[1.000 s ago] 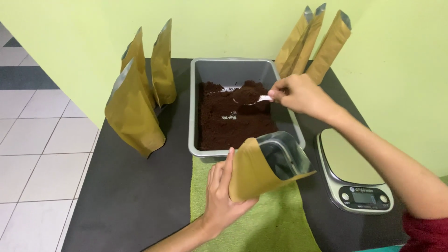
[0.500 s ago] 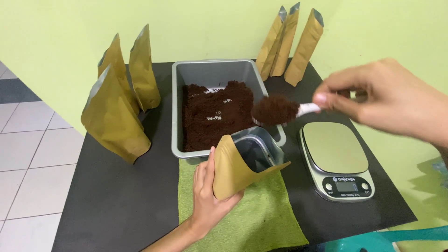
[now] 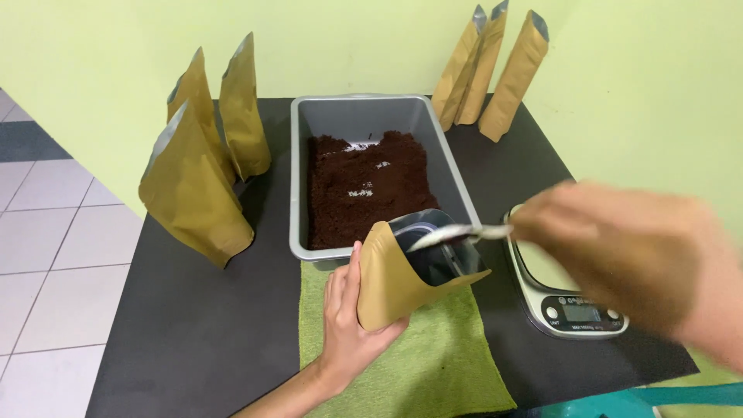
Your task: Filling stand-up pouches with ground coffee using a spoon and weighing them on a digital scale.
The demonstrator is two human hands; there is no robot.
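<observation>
Head view: glossy foil-lined pouch [image 3: 402, 275], white spoon [image 3: 457, 233]

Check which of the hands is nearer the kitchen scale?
Right. The right hand hovers directly over the kitchen scale, holding a white spoon. The left hand is off to its left, gripping the open pouch.

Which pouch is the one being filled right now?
Start at the grey tub of dark brown grounds on the black table. Just in front of it, over the green cloth, the left hand holds a gold pouch. Unlike the standing pouches, it is tilted, its mouth open, with a white spoon inside.
</observation>
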